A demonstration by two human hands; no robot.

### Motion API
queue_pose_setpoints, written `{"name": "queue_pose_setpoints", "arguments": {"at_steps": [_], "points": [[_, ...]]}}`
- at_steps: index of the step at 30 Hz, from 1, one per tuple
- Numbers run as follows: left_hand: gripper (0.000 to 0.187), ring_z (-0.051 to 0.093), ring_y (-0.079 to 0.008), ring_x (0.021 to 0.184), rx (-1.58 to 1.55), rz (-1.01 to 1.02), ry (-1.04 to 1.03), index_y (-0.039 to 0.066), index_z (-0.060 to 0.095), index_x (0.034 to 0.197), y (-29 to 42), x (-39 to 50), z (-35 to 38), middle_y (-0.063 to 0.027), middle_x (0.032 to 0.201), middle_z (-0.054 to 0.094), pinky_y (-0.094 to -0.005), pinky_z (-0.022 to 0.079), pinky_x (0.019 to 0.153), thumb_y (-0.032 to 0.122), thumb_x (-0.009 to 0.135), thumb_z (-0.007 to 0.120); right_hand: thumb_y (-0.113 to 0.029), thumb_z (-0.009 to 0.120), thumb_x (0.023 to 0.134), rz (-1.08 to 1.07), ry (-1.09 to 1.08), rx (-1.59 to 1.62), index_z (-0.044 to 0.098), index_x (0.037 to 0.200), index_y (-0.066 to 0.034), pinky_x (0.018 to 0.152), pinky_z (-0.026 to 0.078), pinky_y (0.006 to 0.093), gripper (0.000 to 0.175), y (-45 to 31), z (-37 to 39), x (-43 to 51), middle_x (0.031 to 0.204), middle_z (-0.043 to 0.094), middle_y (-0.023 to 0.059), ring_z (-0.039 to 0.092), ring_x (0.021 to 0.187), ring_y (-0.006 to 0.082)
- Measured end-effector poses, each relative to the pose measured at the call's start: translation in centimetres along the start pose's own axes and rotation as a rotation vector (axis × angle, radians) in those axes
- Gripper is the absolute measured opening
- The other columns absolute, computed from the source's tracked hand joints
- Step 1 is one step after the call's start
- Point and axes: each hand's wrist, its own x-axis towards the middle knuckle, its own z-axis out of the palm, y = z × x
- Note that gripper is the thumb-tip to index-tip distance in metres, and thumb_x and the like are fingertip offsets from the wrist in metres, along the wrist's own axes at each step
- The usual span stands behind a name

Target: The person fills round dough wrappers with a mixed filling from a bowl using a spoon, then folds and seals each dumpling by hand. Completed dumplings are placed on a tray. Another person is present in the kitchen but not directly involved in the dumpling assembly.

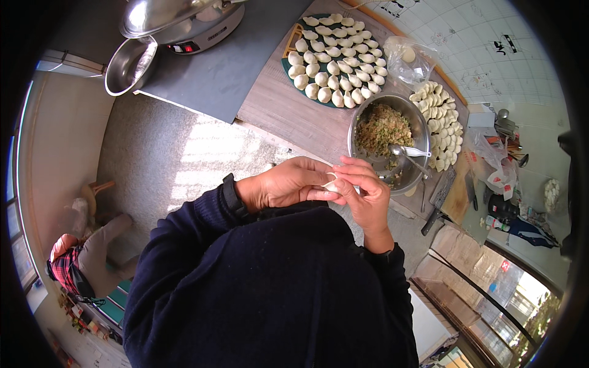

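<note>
Between my left hand (294,181) and my right hand (366,188) is a small white dough dumpling (332,185), pinched by the fingers of both. My fingers hide much of it, so how far its edge is sealed cannot be seen. Just beyond my right hand stands a steel bowl (353,126) of minced filling (384,131) flecked with green. A spoon with a white handle (416,152) rests in the bowl. Rows of shaped dumplings (338,66) cover a round dark-green tray (287,69). More dumplings (441,124) lie crowded to the right of the bowl.
A clear plastic bag (412,60) sits by the wall. At right are a cleaver (437,207), a cutting board (460,195) and a knife (470,191). An electric cooker (207,30) and steel basin (131,66) stand upper left. Another person (85,262) is at lower left.
</note>
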Motion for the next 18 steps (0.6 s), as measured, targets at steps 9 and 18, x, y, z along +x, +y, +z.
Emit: {"name": "queue_pose_setpoints", "arguments": {"at_steps": [9,18], "points": [[0.027,0.066,-0.0299,0.104,0.125,0.122,0.152,-0.009,0.055,0.119,-0.7,3.5,2.2,-0.018,0.114,0.063,-0.0307,0.057,0.091,0.008,0.099,0.053,-0.005,0.074,0.084,0.005,0.055,0.123,0.07,0.096,-0.0001,0.085,0.052,0.0306,0.013,1.8,-4.1,0.3,0.099,0.071,0.0112,0.064,0.103,0.0224],[0.024,0.068,-0.0197,0.095,0.365,0.227,0.292,-0.006,0.063,0.109,-2.6,5.5,3.3,-0.0124,0.102,0.069,-0.0277,0.058,0.083,0.014,0.097,0.06,-0.004,0.074,0.083,0.208,-0.048,0.254,0.071,0.101,0.0042,0.085,0.054,0.0265,0.019,2.6,-6.6,-0.4,0.115,0.066,0.0144,0.065,0.099,0.0161]]}}
